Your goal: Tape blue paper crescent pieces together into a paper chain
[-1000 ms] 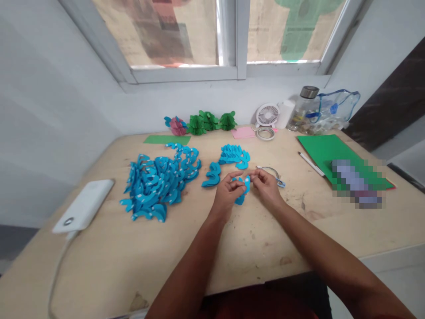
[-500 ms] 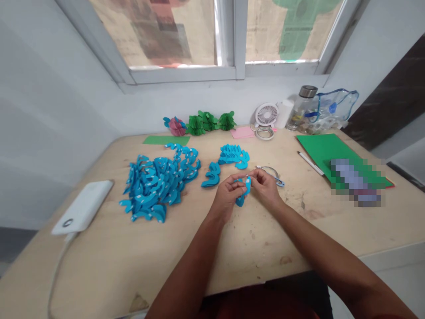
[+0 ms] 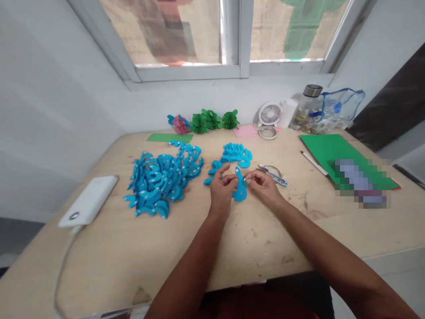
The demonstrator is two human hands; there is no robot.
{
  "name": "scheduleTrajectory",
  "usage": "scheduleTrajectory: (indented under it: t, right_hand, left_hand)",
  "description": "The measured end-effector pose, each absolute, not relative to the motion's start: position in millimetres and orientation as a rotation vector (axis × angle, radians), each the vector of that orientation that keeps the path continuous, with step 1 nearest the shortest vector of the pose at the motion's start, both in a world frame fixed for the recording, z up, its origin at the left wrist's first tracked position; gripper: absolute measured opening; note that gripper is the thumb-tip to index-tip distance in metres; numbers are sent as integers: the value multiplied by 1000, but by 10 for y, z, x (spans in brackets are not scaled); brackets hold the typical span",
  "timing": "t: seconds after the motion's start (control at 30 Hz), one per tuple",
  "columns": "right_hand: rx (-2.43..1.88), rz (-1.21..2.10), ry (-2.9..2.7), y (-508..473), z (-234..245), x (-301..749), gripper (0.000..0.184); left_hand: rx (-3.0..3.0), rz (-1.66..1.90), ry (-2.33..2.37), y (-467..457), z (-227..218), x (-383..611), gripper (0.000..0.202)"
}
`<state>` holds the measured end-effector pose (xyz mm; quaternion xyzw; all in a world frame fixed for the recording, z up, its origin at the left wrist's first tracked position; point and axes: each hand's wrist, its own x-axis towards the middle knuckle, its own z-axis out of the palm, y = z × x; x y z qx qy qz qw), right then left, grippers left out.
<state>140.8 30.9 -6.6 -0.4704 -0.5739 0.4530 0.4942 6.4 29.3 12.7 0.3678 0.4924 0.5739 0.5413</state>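
Note:
A curved blue paper cutout (image 3: 240, 191) is held up between my hands, above the table. My left hand (image 3: 223, 188) pinches its left edge between thumb and fingers. My right hand (image 3: 263, 185) is closed at its right edge, with a tiny white bit at the fingertips, too small to name. Just beyond my hands lie a small group of blue cutouts (image 3: 215, 167) and a row of folded blue cutouts (image 3: 232, 153). To the left spreads a large pile of blue cutouts (image 3: 162, 177) dotted with white patches. Thread snips (image 3: 277, 178) and a tape roll lie right of my right hand.
Green paper flowers (image 3: 211, 119), a small fan (image 3: 270, 114), a tape roll (image 3: 267, 133) and a glass bottle (image 3: 307, 106) line the wall. A white power bank (image 3: 89, 200) with a cable lies left. At right are a pen (image 3: 314, 162) and green sheets (image 3: 332, 150).
The blue cutout has turned from edge-on to show its broad side. My left fingers have shifted to its left edge, and my right hand has dropped slightly. The view has shifted a little.

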Motion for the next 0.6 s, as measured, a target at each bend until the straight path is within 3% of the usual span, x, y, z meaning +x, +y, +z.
scheduleTrajectory:
  t: [0.47, 0.6]
  right_hand:
    - [-1174, 1025, -1388, 319, -111, 1400, 15]
    - [-1185, 974, -1334, 324, -69, 1423, 13]
  left_hand:
    - [922, 1321, 1096, 252, 143, 95, 55]
    - [898, 1325, 1090, 278, 90, 101, 40]
